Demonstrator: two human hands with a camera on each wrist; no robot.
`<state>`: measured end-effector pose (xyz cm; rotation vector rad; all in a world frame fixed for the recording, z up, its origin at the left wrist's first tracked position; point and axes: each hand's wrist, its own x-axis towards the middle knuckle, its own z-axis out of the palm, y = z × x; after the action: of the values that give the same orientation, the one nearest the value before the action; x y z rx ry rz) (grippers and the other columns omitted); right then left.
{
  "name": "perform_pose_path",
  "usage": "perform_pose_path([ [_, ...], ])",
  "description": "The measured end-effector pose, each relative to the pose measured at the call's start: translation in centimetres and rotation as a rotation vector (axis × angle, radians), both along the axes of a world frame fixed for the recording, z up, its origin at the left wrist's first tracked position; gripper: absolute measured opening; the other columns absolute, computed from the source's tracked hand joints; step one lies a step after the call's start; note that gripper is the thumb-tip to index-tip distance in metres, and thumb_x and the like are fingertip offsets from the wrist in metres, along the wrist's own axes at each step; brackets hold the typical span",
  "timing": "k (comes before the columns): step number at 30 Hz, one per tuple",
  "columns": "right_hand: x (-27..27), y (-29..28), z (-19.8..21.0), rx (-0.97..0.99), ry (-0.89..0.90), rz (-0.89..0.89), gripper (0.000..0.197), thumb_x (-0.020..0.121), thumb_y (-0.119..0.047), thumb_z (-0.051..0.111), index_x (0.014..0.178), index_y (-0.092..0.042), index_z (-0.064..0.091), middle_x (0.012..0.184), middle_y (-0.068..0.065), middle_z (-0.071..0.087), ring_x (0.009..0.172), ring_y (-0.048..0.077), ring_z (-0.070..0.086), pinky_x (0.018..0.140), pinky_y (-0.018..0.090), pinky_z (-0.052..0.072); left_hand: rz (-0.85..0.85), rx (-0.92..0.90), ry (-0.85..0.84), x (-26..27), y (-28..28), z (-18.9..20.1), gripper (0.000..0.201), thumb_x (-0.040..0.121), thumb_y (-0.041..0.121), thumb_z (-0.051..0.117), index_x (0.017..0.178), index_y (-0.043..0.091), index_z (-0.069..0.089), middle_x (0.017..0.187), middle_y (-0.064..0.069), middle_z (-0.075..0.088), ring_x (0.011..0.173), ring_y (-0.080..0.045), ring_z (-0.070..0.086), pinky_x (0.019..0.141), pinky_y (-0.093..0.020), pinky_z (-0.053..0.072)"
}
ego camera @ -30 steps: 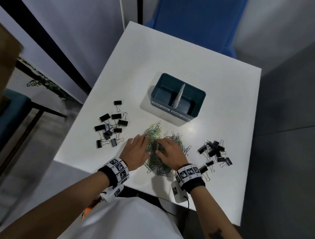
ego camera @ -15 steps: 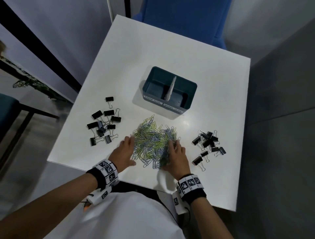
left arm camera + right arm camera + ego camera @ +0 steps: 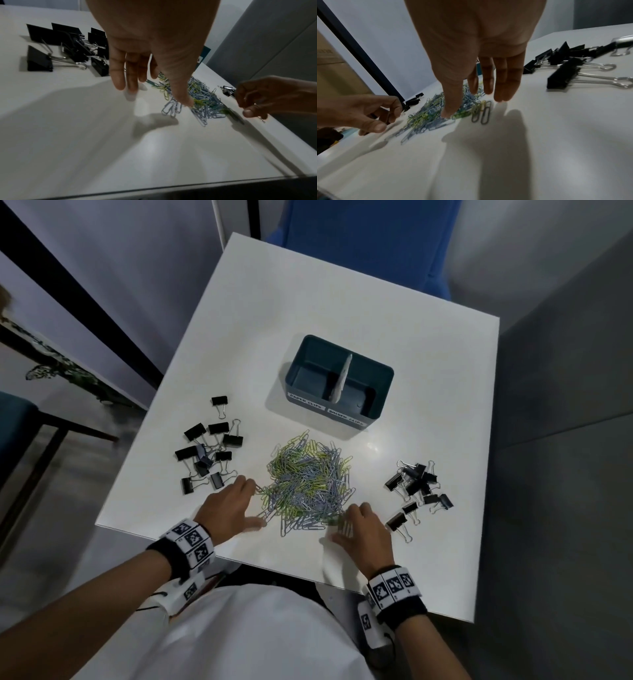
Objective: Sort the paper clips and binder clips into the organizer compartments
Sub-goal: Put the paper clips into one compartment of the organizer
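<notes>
A heap of green and blue paper clips [image 3: 308, 484] [image 3: 197, 94] [image 3: 436, 111] lies in the middle of the white table [image 3: 342, 313]. My left hand [image 3: 236, 505] [image 3: 150, 83] rests open at the heap's left edge, thumb on the clips. My right hand [image 3: 356, 525] [image 3: 474, 100] lies open at the heap's near right corner, thumb touching clips. Black binder clips form one group on the left [image 3: 209, 450] [image 3: 68, 51] and one on the right [image 3: 416, 486] [image 3: 573, 65]. The teal organizer [image 3: 373, 368], two labelled compartments split by a divider, stands behind the heap with nothing in it.
The table's near edge [image 3: 239, 559] runs just below my wrists. A blue chair [image 3: 370, 237] stands behind the table. A dark chair [image 3: 20, 426] is off to the left on the floor.
Both hands have slid apart from the middle of the heap to its near outer edges, and the paper clips now lie spread wider. The head view has shifted slightly.
</notes>
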<state>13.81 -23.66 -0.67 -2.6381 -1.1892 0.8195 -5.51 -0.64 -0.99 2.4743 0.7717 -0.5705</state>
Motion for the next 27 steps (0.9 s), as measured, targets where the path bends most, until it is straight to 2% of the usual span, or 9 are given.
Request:
perform_pose_path([
  [2, -0.4, -0.4, -0.8, -0.092, 0.021, 0.023, 0.063, 0.068, -0.068, 0.070, 0.102, -0.018, 0.054, 0.096, -0.002, 0.052, 0.076, 0.020, 0.050, 0.054, 0.027, 0.028, -0.048, -0.013, 0.124, -0.1, 0.3, -0.5, 0.080, 0.066, 0.070, 0.067, 0.114, 0.015, 0.033, 0.107, 0.002, 0.039, 0.084, -0.022, 0.054, 0.061, -0.035, 0.044],
  [4, -1.0, 0.2, -1.3, -0.102, 0.032, 0.051, 0.062, 0.070, -0.069, 0.067, 0.104, -0.018, 0.055, 0.099, -0.001, 0.054, 0.079, 0.020, 0.052, 0.057, 0.027, 0.030, -0.096, -0.023, 0.142, 0.7, -0.1, -0.9, 0.083, 0.066, 0.068, 0.069, 0.117, 0.014, 0.031, 0.110, -0.001, 0.040, 0.083, -0.024, 0.055, 0.062, -0.034, 0.043],
  [7, -1.8, 2.2, -1.9, -0.032, 0.020, 0.038, 0.048, 0.079, -0.057, 0.067, 0.102, -0.017, 0.054, 0.099, 0.002, 0.056, 0.079, 0.023, 0.056, 0.058, 0.028, 0.037, -0.110, -0.060, 0.076, 2.6, -1.1, -1.0, 0.073, 0.074, 0.057, 0.070, 0.120, 0.014, 0.032, 0.112, -0.006, 0.050, 0.082, -0.024, 0.056, 0.064, -0.033, 0.043],
  [11, -2.0, 4.2, -2.0, 0.087, 0.025, 0.003, 0.026, 0.087, -0.031, 0.066, 0.101, -0.015, 0.052, 0.097, 0.004, 0.056, 0.077, 0.027, 0.057, 0.055, 0.029, 0.040, -0.041, -0.106, -0.016, 4.9, -2.3, -0.6, 0.077, 0.081, 0.044, 0.070, 0.138, 0.011, 0.029, 0.119, -0.012, 0.057, 0.095, -0.032, 0.061, 0.075, -0.038, 0.050],
  [13, -1.7, 4.4, -1.6, 0.151, 0.039, -0.017, 0.022, 0.087, -0.024, 0.064, 0.102, -0.015, 0.051, 0.099, 0.004, 0.055, 0.078, 0.027, 0.057, 0.056, 0.030, 0.042, -0.020, -0.116, -0.079, 5.3, -2.5, -0.2, 0.059, 0.085, 0.039, 0.067, 0.127, 0.011, 0.036, 0.117, -0.010, 0.057, 0.093, -0.032, 0.060, 0.075, -0.038, 0.048],
  [16, -0.4, 4.0, -0.9, 0.198, 0.047, -0.083, 0.036, 0.081, -0.030, 0.071, 0.108, -0.021, 0.049, 0.107, 0.000, 0.051, 0.086, 0.019, 0.052, 0.060, 0.030, 0.047, -0.009, -0.056, -0.172, 5.1, -1.7, 0.0, 0.049, 0.085, 0.046, 0.063, 0.115, 0.015, 0.042, 0.113, -0.003, 0.052, 0.095, -0.026, 0.054, 0.069, -0.035, 0.044],
  [21, 3.8, 5.6, -0.9, 0.051, 0.065, -0.095, 0.091, 0.068, -0.043, 0.082, 0.142, -0.027, 0.031, 0.142, 0.008, 0.033, 0.124, 0.026, 0.038, 0.082, 0.046, 0.055, 0.035, 0.069, -0.145, 6.4, 0.7, -0.5, 0.086, 0.075, 0.058, 0.068, 0.138, 0.014, 0.031, 0.127, -0.008, 0.041, 0.112, -0.026, 0.045, 0.078, -0.039, 0.048],
  [24, 5.5, 8.0, -0.8, -0.011, 0.075, -0.041, 0.094, 0.068, -0.036, 0.084, 0.144, -0.028, 0.029, 0.144, 0.010, 0.031, 0.126, 0.030, 0.036, 0.085, 0.046, 0.053, 0.022, 0.029, -0.082, 8.6, 1.2, -0.5, 0.094, 0.074, 0.058, 0.070, 0.145, 0.019, 0.020, 0.135, -0.010, 0.033, 0.119, -0.028, 0.039, 0.085, -0.042, 0.047],
  [27, 5.3, 10.1, -0.7, -0.026, 0.063, 0.062, 0.086, 0.070, -0.028, 0.083, 0.142, -0.026, 0.035, 0.137, 0.010, 0.035, 0.122, 0.030, 0.039, 0.082, 0.048, 0.055, -0.013, 0.000, -0.064, 10.7, 0.8, -0.3, 0.081, 0.078, 0.045, 0.072, 0.142, 0.021, 0.027, 0.130, -0.010, 0.033, 0.115, -0.028, 0.039, 0.079, -0.041, 0.046],
])
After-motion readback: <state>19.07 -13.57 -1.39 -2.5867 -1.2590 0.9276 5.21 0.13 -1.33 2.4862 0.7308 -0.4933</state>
